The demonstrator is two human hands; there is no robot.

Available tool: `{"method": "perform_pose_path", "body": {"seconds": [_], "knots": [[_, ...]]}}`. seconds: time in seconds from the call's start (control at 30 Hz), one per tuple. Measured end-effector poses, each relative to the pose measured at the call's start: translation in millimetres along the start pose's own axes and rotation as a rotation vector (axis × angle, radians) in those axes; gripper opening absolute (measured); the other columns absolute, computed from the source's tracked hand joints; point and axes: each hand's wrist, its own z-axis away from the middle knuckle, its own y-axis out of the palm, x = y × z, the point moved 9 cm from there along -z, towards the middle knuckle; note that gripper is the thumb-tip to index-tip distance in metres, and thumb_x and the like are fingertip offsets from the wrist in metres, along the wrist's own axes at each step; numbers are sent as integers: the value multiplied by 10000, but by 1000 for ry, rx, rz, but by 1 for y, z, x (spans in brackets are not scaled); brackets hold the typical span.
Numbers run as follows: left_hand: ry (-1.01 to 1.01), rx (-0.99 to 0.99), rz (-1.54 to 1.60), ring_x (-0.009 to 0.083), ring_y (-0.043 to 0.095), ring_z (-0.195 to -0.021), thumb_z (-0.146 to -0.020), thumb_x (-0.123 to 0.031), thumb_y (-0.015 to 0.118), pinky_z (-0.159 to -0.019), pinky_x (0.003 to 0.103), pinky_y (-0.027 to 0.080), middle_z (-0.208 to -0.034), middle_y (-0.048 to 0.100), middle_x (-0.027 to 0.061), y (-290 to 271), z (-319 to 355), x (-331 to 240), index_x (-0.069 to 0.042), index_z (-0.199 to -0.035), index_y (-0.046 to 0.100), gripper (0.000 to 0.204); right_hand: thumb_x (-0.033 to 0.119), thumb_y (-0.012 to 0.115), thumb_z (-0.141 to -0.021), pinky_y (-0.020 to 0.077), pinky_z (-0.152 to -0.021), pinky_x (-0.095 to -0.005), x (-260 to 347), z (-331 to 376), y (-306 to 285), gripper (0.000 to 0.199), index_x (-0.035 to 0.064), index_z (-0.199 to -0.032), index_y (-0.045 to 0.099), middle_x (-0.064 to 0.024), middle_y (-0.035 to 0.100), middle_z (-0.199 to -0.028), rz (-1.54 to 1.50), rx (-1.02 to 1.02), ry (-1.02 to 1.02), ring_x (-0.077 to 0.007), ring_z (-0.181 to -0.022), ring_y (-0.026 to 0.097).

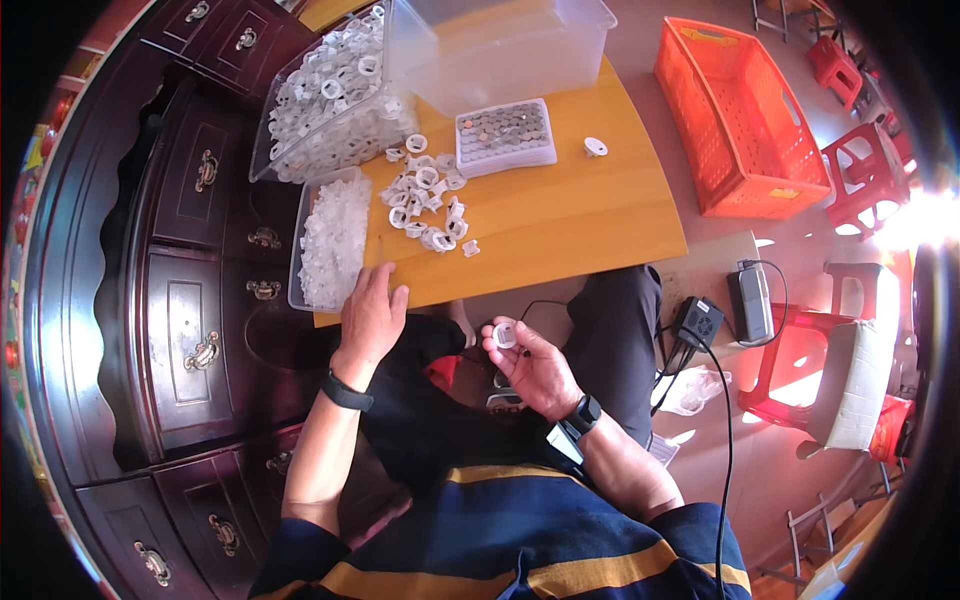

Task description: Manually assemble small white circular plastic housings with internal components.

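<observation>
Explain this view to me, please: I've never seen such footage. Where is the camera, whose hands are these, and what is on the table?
There is no machine here: a person works bare-handed. The one picture comes from a fisheye camera on their head looking down, so straight edges bend. The right hand holds a small white ring-shaped part over the lap. The left hand rests on the edge of the wooden table, beside a clear tray of small translucent pieces. On the table lie a loose pile of white rings, a white tray of small round metal pieces, and a clear bin of more rings. An orange crate stands on the floor.
</observation>
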Motion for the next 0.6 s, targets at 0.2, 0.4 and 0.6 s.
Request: {"method": "perform_pose_path", "body": {"seconds": [0.2, 0.4, 0.6], "knots": [[29, -91, -116, 382, 638, -924, -883, -154, 652, -758, 465, 536, -1070, 588, 185, -21, -14, -20, -48, -1227, 546, 375, 284, 499, -1041, 572, -928, -340, 5, -3, -6, 348, -8, -1223, 551, -185, 640, -1200, 39, -19, -57, -249, -1058, 667], [198, -32, 392, 301, 662, -693, -820, -120, 729, -599, 373, 542, -815, 647, 88, -24, 44, -112, -76, -914, 692, 111, 422, 473, -1034, 417, -1078, -433, 6, 4, -20, 419, 68, -1241, 558, -90, 639, -1239, 98, -188, -50, -265, -1230, 558], [111, 54, 523, 318, 695, -855, -800, -126, 754, -707, 378, 570, -1041, 695, 127, 50, 95, -121, -55, -1052, 703, 266, 431, 423, -1048, 435, -1050, -430, -21, 8, -29, 423, 77, -1239, 552, -99, 636, -1217, 27, -86, 92, -237, -1171, 576]]}}
